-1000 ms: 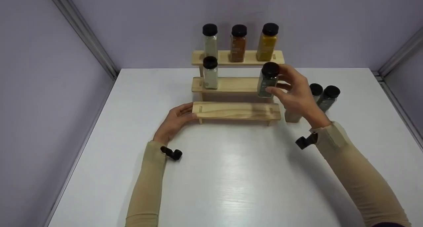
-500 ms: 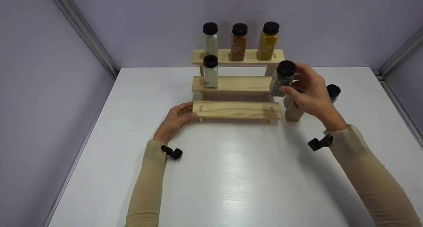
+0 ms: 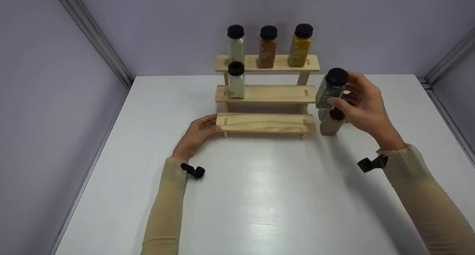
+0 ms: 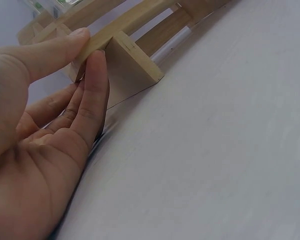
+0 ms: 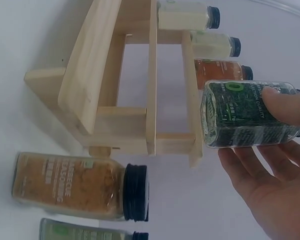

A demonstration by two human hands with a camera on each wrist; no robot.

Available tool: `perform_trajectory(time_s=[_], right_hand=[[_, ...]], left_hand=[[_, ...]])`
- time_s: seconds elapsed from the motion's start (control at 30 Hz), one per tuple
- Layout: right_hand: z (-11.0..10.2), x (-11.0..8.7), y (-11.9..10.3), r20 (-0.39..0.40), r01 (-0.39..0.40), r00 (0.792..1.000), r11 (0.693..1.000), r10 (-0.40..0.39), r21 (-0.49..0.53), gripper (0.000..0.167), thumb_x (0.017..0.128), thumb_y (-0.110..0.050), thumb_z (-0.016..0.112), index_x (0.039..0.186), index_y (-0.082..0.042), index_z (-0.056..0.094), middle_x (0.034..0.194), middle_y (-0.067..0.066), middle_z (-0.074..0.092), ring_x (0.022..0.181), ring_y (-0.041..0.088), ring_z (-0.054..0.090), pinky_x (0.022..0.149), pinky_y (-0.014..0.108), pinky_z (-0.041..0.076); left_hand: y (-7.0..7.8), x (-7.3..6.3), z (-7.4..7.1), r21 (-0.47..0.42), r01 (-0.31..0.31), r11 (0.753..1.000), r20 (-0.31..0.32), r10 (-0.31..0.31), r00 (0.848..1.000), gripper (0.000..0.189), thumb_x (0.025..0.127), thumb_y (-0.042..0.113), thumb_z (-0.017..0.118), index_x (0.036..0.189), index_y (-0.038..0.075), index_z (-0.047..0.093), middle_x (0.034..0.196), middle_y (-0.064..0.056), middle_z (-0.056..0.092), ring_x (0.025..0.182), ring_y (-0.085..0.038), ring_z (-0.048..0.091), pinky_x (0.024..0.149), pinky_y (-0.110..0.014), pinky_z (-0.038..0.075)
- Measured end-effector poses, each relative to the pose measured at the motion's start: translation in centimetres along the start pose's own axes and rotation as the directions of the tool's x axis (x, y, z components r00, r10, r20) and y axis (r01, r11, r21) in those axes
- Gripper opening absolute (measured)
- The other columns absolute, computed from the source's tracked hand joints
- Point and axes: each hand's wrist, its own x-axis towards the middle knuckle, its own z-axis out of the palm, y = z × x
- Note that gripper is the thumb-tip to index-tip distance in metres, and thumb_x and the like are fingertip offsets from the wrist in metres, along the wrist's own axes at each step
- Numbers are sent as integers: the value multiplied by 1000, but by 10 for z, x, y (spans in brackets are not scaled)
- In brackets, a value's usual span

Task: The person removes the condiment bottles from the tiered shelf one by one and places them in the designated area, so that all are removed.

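My left hand pinches the left end of the lowest shelf on a three-tier wooden rack; in the left wrist view the thumb lies on top and fingertips reach under the board. Just right of the rack, my right hand grips a square glass spice jar with a black lid and dark green flakes. The right wrist view shows this jar's label with the thumb across it. The jar is held raised, slightly tilted. Below it stands a barbecue seasoning jar with orange-brown contents.
Along the top shelf stand a pale jar, a red-brown jar and a yellow jar. Another pale jar is at the middle shelf's left end. A green-labelled jar stands beside the barbecue one. Walls enclose the white table.
My right hand has carried the dark green jar rightward, from in front of the middle shelf's right end to beside the rack, over the standing jars. My left hand stays on the shelf end.
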Motion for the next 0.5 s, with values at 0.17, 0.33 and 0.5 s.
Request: perform_trajectory(time_s=[0.17, 0.33, 0.5], right_hand=[[-10, -6, 5, -3, -4, 1000, 999, 4, -38, 57, 94, 8, 75, 147, -7, 60, 130, -2, 68, 117, 10, 69, 93, 15, 57], [-20, -9, 8, -7, -9, 1000, 999, 9, -37, 60, 94, 11, 74, 149, -6, 59, 135, 0, 66, 121, 11, 67, 97, 14, 57], [-29, -13, 10, -22, -28, 999, 996, 26, -81, 61, 94, 10, 75, 150, -8, 58, 135, -5, 65, 122, 6, 66, 97, 12, 56]], left_hand=[[0, 0, 1, -1, -5, 1000, 4, 5, 1000, 63, 103, 5, 71, 159, -2, 44, 155, -24, 52, 136, -29, 60, 111, -36, 57], [-1, 0, 1, 11, -4, 1000, 2, 4, 1000, 63, 103, 6, 71, 160, -2, 44, 156, -23, 52, 137, -30, 59, 111, -37, 57], [0, 0, 1, 13, 0, 1000, -3, 0, 1000, 63, 103, 5, 71, 160, -2, 43, 156, -24, 52, 137, -30, 59, 111, -37, 57]])
